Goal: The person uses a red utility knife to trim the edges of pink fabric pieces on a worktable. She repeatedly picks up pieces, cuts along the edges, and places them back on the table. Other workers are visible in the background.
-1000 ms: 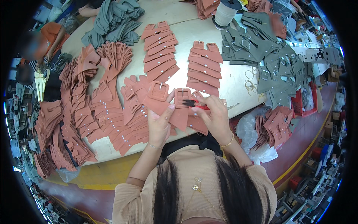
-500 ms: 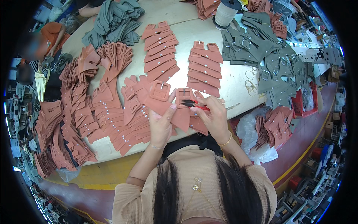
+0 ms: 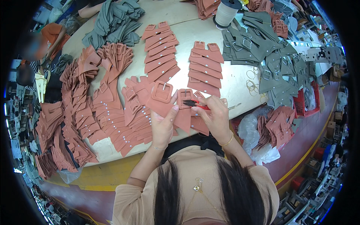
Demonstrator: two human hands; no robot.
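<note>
Little has changed — left hand [image 3: 161,126] pinching a coral piece [image 3: 159,106], right hand [image 3: 216,111] clamping snips [image 3: 191,102], work staying at the right buckle [image 3: 180,96].

Small white labels [image 3: 119,131] on the pink straps [image 3: 204,83] across the counter [image 3: 234,80]: any marking too small to read. Pale print [image 3: 50,42] on an orange shirt [image 3: 55,34]: likewise illegible.
</note>
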